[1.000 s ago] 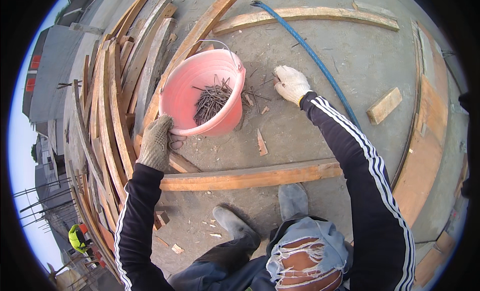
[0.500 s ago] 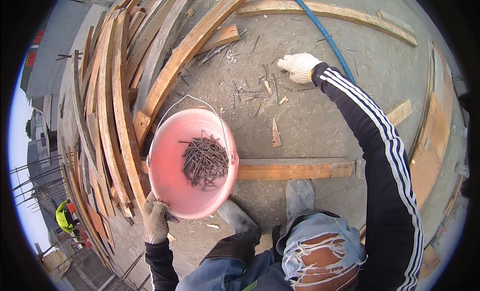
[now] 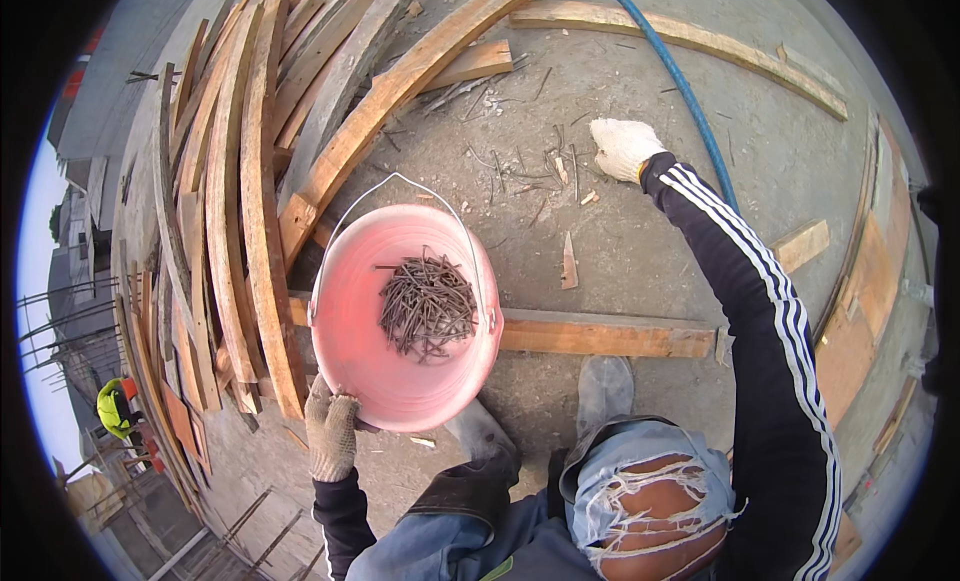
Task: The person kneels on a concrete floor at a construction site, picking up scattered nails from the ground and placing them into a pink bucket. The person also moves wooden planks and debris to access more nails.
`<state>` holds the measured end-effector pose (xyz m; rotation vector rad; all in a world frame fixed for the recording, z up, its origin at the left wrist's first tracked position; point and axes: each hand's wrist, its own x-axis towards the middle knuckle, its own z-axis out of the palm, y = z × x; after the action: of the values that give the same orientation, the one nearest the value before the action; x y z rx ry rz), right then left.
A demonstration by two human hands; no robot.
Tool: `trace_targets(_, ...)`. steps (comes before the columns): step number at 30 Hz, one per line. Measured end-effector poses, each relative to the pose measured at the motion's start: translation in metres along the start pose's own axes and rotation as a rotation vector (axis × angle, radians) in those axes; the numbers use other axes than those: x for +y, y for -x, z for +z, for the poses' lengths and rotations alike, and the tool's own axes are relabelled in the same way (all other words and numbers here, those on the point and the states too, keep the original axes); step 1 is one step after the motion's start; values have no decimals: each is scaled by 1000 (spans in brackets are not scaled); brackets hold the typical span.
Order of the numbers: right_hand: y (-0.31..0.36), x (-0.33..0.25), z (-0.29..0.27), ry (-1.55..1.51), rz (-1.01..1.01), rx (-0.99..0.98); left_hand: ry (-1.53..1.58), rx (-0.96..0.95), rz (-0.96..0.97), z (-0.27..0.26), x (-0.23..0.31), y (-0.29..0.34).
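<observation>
My left hand (image 3: 331,436), in a knitted glove, is closed on the lower left rim of a pink bucket (image 3: 345,281). The bucket tilts so its inside faces up, with a heap of rusty nails (image 3: 428,303) in it. Its wire handle (image 3: 398,176) stands up over the far side. Farther off on the right, my gloved right hand (image 3: 624,149) is low over the concrete with curled fingers. Whatever its fingertips may hold is hidden. Several loose nails (image 3: 535,171) lie scattered just left of it, among wood chips.
Long timbers (image 3: 262,211) are stacked on the left. One beam (image 3: 610,334) lies across the floor before my boots (image 3: 605,391). A blue bar (image 3: 675,81) lies beyond my right forearm, near another timber (image 3: 690,46). A person in a yellow vest (image 3: 115,409) is at far left.
The whole view has shifted slightly, so most things appear farther right. My right hand's fingers are more curled down toward the floor. My left hand still grips the bucket.
</observation>
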<state>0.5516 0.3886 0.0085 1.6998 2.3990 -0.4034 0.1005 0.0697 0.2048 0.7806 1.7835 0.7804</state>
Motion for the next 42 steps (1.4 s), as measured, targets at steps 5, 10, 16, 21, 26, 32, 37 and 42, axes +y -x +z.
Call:
trace_targets(5,4,11,-1,-54,-14,17,-20,32,-1,1,1,5)
trace_targets(10,8,19,7,-153,106,-4,-36,74,5,1,-6,5)
trace_targets(16,9,7,17,-258,155,15,-51,99,-5,2,-6,4)
trace_targets(21,5,-7,10,-116,229,-114,60,49,26,1,-7,4)
trace_targets(26,10,-15,12,-145,264,-63,-42,42,6,-7,-15,3)
trace_targets(32,6,-27,16,-168,187,118,-64,60,-3,-9,-21,2)
trace_targets(37,12,-33,21,-206,218,50,-104,53,48,-8,-20,0)
trace_targets(42,20,-34,32,-282,152,84,-62,106,2,-1,-13,3)
